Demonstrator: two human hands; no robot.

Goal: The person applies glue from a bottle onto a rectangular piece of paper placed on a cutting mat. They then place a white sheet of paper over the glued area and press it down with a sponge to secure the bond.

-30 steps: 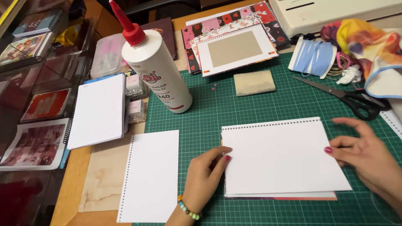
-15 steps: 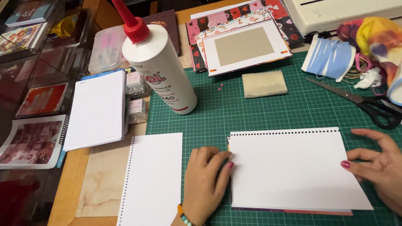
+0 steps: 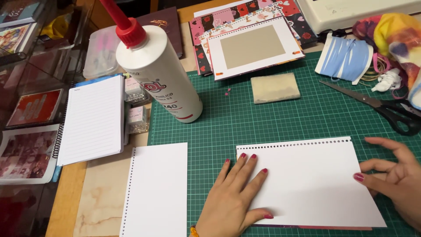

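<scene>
**Two hands flat on a punched white sheet**

The left hand [image 3: 234, 197] lies palm down with fingers spread on the left part of a white punched sheet [image 3: 307, 180], pressing rather than pinching; the right hand [image 3: 397, 180] rests at the sheet's right edge, fingers loosely spread, thumb tip touching the paper, gripping nothing. The sheet lies on the near part of the green cutting mat [image 3: 280, 118], its row of holes along the far edge; a thin coloured edge shows under its near side. A second punched sheet [image 3: 155, 188] lies just left of it, holes down its left side, hanging partly off the mat onto a marbled board [image 3: 101, 202]. Bare mat is open between the sheets and beyond the hole row; farther back a beige sponge block [image 3: 275, 87] and scissors [image 3: 381, 107] lie well apart from the hands.

A white glue bottle with a red nozzle [image 3: 158, 70] stands at the mat's far left corner; beside it sit small clear boxes [image 3: 136, 118], contents too small to tell; a clear lidded tub [image 3: 101, 50] sits behind.

Left of the mat lies a spiral lined notebook [image 3: 92, 118] on the wooden table [image 3: 66, 206]; patterned cards [image 3: 252, 44], blue ribbon [image 3: 344, 57] and colourful cloth [image 3: 394, 35] crowd the far edge.
</scene>
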